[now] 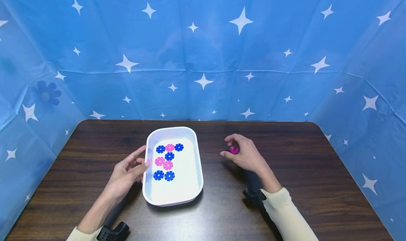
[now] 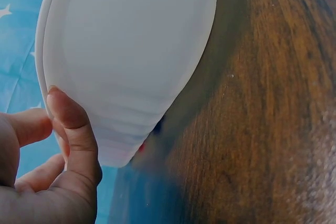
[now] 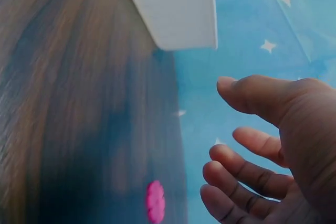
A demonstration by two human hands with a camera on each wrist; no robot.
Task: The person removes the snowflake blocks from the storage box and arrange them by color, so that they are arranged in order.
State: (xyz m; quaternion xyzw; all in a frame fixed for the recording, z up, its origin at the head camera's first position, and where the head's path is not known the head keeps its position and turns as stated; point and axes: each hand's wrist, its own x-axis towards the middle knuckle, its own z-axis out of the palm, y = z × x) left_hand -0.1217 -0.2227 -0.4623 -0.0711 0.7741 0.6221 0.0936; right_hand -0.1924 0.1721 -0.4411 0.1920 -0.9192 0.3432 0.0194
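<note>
"Beneath our right hand (image 1: 246,153), on the dark brown wood-grain worktop (image 1: 228,205), lies the bright pink, flower-shaped, plastic-looking disc (image 3: 155,202). Do we have hold of it?"

"No, our right fingers curve well apart, holding nothing. We'd do best to lower them and pinch its edge gently, while our left hand (image 1: 127,172), pinching the rim of the white, round-cornered, plastic-looking tray (image 1: 185,188), steadies that."

"Can we read any brand or label?"

"None; we make out no writing anywhere."

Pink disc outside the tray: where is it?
Head view: the pink disc lies on the table, right of the white tray, under the right hand.
</note>
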